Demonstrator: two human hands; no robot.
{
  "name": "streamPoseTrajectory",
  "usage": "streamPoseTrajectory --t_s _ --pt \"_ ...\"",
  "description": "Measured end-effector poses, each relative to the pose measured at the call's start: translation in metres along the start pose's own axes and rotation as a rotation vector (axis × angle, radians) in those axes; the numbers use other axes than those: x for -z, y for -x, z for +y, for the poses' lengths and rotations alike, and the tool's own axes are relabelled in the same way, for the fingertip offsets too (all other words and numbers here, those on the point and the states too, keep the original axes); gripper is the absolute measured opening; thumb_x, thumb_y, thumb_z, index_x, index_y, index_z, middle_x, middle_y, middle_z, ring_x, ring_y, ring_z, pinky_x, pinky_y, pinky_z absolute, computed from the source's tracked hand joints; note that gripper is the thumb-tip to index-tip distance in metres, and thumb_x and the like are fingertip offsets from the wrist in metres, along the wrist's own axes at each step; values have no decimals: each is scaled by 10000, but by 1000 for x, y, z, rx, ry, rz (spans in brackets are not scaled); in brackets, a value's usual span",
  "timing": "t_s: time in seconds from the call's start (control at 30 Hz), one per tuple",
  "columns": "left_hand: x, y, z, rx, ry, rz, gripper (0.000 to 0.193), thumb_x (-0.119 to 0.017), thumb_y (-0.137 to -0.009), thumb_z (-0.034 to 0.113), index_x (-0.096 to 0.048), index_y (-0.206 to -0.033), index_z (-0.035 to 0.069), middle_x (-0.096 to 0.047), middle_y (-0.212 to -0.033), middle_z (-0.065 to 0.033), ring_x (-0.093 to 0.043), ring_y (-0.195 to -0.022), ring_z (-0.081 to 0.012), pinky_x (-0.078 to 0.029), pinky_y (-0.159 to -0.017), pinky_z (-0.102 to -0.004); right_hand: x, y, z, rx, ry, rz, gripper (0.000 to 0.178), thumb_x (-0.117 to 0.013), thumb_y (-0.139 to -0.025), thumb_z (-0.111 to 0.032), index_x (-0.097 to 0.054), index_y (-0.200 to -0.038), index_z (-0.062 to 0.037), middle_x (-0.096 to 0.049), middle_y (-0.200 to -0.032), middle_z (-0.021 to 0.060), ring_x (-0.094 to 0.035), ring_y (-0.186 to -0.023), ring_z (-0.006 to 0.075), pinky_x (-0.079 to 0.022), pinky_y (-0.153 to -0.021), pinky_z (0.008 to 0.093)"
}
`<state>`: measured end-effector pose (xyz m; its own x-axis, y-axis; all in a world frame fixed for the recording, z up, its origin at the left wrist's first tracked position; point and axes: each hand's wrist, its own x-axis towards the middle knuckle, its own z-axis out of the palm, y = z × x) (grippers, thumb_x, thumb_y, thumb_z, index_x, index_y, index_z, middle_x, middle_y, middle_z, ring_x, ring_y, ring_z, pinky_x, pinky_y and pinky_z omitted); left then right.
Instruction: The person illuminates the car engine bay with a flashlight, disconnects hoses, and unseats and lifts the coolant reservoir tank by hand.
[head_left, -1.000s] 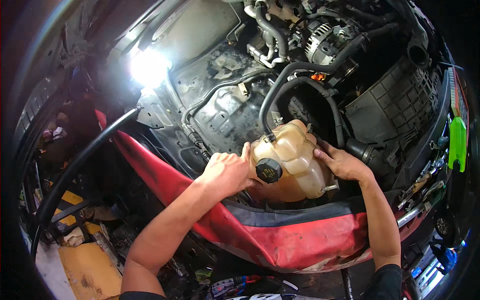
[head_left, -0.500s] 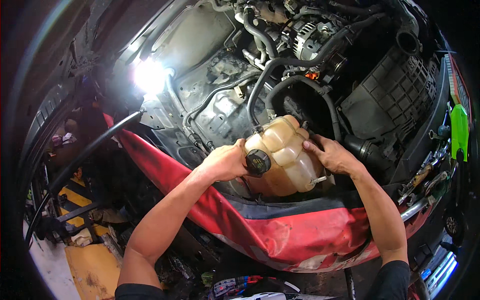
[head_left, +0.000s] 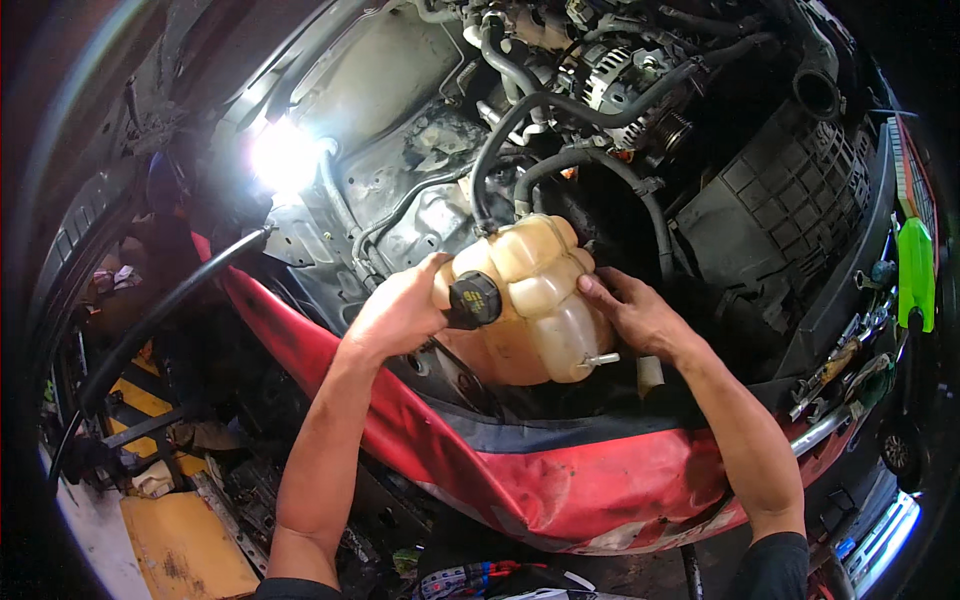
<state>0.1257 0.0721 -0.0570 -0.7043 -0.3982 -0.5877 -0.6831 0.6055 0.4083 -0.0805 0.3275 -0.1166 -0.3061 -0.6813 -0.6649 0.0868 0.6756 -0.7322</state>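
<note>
Between my two hands is a yellowed, translucent coolant expansion tank [head_left: 548, 325] with rounded, bulging chambers. It is held tilted in the engine bay, above the red fender cover. On its left side sits a black screw cap [head_left: 475, 299], right beside my left hand [head_left: 398, 312], which is closed around that end of the tank. My right hand [head_left: 640, 318] grips the opposite side, thumb on top, fingers partly hidden behind it. A black hose [head_left: 487, 170] reaches the tank's far left edge; a second hose [head_left: 590, 158] runs down behind it. A pale outlet stub [head_left: 602, 359] sticks out low on the tank.
A red fender cover [head_left: 600, 480] drapes over the near edge. The alternator [head_left: 612, 78] lies at the far side, a black ribbed housing [head_left: 775, 200] at right. Tools [head_left: 835, 375] line the right edge. A bright work lamp [head_left: 285, 155] shines at left, near a black rod [head_left: 175, 300].
Both hands have shifted the tank left and slightly away from me. A pale stub below my right hand now shows more fully.
</note>
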Motion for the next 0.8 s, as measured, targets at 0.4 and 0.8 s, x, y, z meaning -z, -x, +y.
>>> streamPoseTrajectory --t_s 0.4,0.8 --pt "17 3 -5 -45 218 59 826 -846 -796 120 -511 -1547 40 -667 -1398 -247 -641 -1323 -342 -483 -1119 -411 -14 0 -11 -68 -58 1 921 -576 -1006 -756 -563 -1505 18 -683 -1399 228 -648 -1300 303 -483 -1117 394" --pt "6 4 6 -38 175 -33 839 -905 -796 240 -525 -1493 -32 -686 -1331 -274 -681 -1265 -347 -513 -1082 -411 7 7 -8 -84 19 -26 1002 -566 -959 -817 -544 -1542 -2 -652 -1453 283 -627 -1368 407 -483 -1139 443"
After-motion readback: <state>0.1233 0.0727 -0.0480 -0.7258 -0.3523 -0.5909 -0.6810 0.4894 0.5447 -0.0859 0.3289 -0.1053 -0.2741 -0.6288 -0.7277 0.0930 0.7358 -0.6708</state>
